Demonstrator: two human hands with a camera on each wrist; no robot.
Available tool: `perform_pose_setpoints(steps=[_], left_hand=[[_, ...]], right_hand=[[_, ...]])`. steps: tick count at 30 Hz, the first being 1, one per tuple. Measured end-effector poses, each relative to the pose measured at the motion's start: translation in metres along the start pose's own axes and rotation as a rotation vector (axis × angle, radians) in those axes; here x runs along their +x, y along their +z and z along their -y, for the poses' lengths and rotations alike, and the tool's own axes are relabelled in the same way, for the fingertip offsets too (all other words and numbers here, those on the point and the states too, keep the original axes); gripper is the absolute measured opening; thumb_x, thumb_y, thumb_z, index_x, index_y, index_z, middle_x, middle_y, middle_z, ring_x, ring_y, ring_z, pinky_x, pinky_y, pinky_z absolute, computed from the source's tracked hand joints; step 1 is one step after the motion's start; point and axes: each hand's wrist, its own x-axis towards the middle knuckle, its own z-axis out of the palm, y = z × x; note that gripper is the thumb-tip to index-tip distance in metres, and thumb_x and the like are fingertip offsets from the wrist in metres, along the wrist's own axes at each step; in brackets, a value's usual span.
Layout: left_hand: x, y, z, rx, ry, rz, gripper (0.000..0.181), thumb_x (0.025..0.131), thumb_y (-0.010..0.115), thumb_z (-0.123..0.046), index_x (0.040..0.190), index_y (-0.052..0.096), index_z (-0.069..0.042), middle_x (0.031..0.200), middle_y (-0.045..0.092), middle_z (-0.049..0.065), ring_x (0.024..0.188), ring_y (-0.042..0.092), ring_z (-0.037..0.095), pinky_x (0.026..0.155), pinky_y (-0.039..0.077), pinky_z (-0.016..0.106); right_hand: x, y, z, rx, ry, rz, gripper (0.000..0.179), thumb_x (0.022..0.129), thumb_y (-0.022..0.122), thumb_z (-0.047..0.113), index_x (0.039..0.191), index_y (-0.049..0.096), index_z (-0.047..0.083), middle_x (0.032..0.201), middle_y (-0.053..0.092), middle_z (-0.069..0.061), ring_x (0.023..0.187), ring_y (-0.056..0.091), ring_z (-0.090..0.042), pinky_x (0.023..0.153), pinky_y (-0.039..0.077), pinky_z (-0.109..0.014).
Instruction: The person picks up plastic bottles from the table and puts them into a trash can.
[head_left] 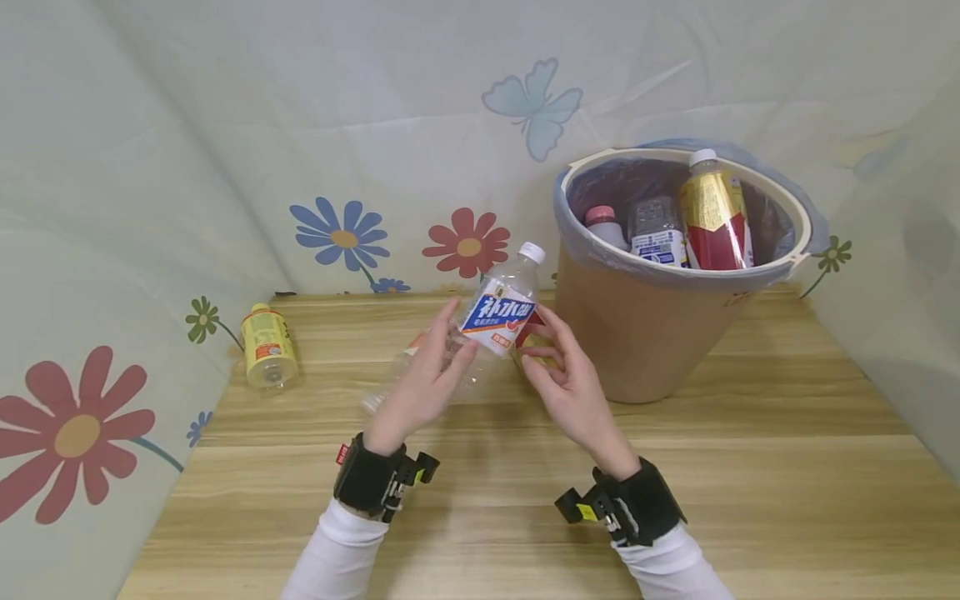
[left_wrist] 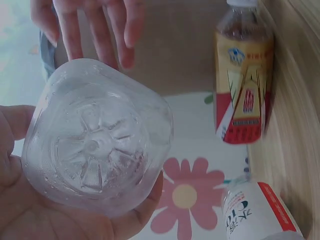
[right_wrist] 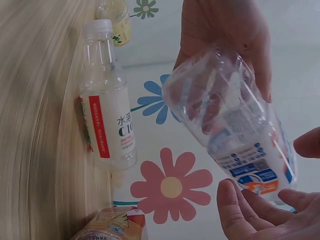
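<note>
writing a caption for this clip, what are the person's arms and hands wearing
Both arms wear white sleeves. Each wrist has a wide black band with a small black device bearing a yellow mark. A red tag sticks out from the left one. The left hand and right hand are ungloved.

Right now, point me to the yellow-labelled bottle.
In the head view, the yellow-labelled bottle is on the left side of the table, near the flowered wall, left of the left hand.
</note>
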Motion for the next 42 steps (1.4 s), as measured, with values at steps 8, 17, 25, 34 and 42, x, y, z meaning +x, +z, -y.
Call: perform_pose_setpoints(steps=[8, 17, 25, 34, 42], left_hand=[[-0.002, 0.008, -0.011, -0.085, -0.015, 0.040, 0.062, 0.101, 0.039, -0.039, 0.151, 0.014, -0.013, 0.131, 0.051, 0.014, 0.113, 0.056, 0.023, 0.092, 0.049, 0.042], [-0.003, 0.008, -0.016, -0.096, -0.017, 0.106, 0.058, 0.100, 0.042, -0.039, 0.149, 0.022, -0.017, 0.133, 0.051, 0.009, 0.112, 0.056, 0.019, 0.092, 0.049, 0.037], [-0.004, 0.007, -0.018, -0.080, -0.028, 0.128, 0.053, 0.100, 0.043, -0.038, 0.146, 0.030, -0.014, 0.130, 0.054, 0.009, 0.115, 0.054, 0.020, 0.093, 0.048, 0.037], [-0.004, 0.006, -0.018, -0.067, 0.014, 0.126, 0.045, 0.101, 0.042, -0.035, 0.139, 0.044, -0.011, 0.126, 0.058, 0.008, 0.112, 0.056, 0.021, 0.092, 0.049, 0.039], [-0.006, 0.003, -0.019, -0.032, -0.004, 0.107, 0.044, 0.101, 0.041, -0.036, 0.136, 0.047, -0.009, 0.129, 0.057, 0.009, 0.109, 0.058, 0.021, 0.092, 0.050, 0.039]], right_hand=[[0.000, 0.002, -0.002, 0.049, -0.045, 0.029, 0.063, 0.096, 0.052, 0.007, 0.150, 0.024, 0.021, 0.141, 0.044, -0.015, 0.115, 0.053, -0.033, 0.092, 0.048, -0.047], [0.000, 0.002, -0.001, 0.045, -0.035, 0.045, 0.064, 0.096, 0.052, 0.009, 0.151, 0.022, 0.024, 0.139, 0.043, -0.015, 0.118, 0.051, -0.034, 0.093, 0.047, -0.050], [0.000, 0.002, -0.004, 0.048, -0.044, 0.054, 0.064, 0.096, 0.051, 0.009, 0.151, 0.020, 0.024, 0.143, 0.039, -0.014, 0.123, 0.047, -0.031, 0.094, 0.046, -0.050], [0.000, 0.002, -0.007, 0.036, -0.081, 0.059, 0.069, 0.093, 0.055, 0.004, 0.151, 0.020, 0.021, 0.133, 0.046, -0.017, 0.105, 0.058, -0.031, 0.078, 0.055, -0.041], [0.000, 0.003, -0.007, 0.049, -0.084, 0.069, 0.072, 0.092, 0.057, 0.003, 0.151, 0.021, 0.022, 0.126, 0.047, -0.017, 0.104, 0.058, -0.030, 0.077, 0.055, -0.038]])
